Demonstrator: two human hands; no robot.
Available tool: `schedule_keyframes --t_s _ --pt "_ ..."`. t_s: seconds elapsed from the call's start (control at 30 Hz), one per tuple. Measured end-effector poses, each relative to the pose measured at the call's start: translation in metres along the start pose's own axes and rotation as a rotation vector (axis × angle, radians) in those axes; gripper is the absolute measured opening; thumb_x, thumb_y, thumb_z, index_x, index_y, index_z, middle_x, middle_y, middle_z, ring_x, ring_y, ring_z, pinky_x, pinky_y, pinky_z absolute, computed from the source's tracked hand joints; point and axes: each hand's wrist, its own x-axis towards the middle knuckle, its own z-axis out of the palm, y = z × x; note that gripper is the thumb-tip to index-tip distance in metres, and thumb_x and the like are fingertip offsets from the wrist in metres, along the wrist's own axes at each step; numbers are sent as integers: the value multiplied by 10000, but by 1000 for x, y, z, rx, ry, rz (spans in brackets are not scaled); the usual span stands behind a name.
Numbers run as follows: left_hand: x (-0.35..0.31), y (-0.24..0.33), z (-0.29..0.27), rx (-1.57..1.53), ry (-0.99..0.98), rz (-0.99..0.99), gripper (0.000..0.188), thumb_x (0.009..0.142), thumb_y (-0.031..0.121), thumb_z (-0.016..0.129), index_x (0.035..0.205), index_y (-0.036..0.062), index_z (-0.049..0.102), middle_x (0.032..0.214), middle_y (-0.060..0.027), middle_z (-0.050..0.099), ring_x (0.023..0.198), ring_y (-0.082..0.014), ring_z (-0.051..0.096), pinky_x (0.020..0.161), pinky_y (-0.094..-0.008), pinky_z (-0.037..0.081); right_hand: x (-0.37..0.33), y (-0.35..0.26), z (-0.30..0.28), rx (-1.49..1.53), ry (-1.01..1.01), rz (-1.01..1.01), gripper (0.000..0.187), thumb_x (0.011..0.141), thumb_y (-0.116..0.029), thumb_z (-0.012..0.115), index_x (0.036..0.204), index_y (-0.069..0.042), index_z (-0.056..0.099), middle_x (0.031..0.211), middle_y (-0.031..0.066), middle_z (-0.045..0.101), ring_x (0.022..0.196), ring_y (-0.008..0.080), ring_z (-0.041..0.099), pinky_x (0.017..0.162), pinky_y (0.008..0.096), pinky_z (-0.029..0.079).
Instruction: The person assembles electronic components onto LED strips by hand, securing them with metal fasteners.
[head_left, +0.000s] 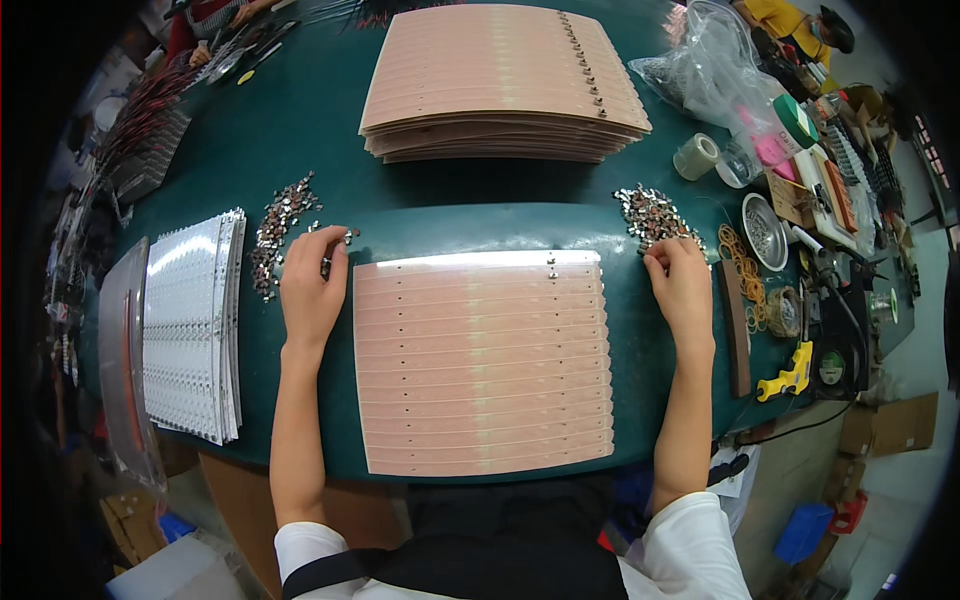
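In front of me lies a pinkish panel (480, 370) of joined strips, with rows of small dark holes or marks. Two small metal pieces (552, 268) sit near its upper right corner. My left hand (315, 280) is beside a heap of small shiny metal pieces (283, 222), fingers curled and closed. A few such pieces show around its fingertips; which it grips I cannot tell. Over the lower end of a second heap of metal pieces (650, 212), my right hand (682, 290) pinches thumb and fingers together. Whatever is in that pinch is too small to make out.
A tall stack of similar panels (480, 80) stands at the back. White strip panels (190, 320) are stacked left. Along the right lie a metal bowl (764, 232), rubber bands (740, 265), a dark bar (735, 330), a yellow glue gun (787, 372) and a plastic bag (705, 65). Other people work beyond.
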Motion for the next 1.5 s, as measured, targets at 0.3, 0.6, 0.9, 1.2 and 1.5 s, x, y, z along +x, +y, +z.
schedule_keyframes --t_s 0.3,0.6,0.9,1.2,1.5 --pt "-1 3 0 -15 -4 1 135 916 27 623 1040 30 676 948 -101 670 845 -251 637 758 -355 510 -2 -19 0 356 -89 -66 103 855 -75 712 895 -1 653 868 132 604 796 274 633 717 368 510" --pt "0 3 1 -28 -17 -3 136 916 26 622 1036 34 686 964 -97 677 872 -250 645 771 -358 517 -22 -70 17 454 -284 -327 60 883 -37 654 922 -1 628 925 131 576 916 319 581 812 397 484" --pt "-2 2 2 -20 -15 -1 141 921 39 619 1042 44 691 975 -94 683 885 -252 646 782 -352 520 -23 -73 16 380 -246 -361 60 882 -32 650 913 2 611 925 132 564 940 324 579 825 413 487" --pt "-2 2 4 -47 2 8 148 916 35 625 1050 37 687 982 -90 701 879 -250 651 778 -349 520 -25 -80 19 246 -175 -457 71 856 -42 658 905 -3 626 925 117 574 917 312 576 811 402 503" --pt "-3 6 1 -47 -23 -45 127 914 34 637 1033 17 678 964 -105 710 885 -242 675 786 -344 535 -23 -79 20 227 -179 -502 59 858 -30 671 900 -3 638 910 121 584 899 316 578 808 388 487"
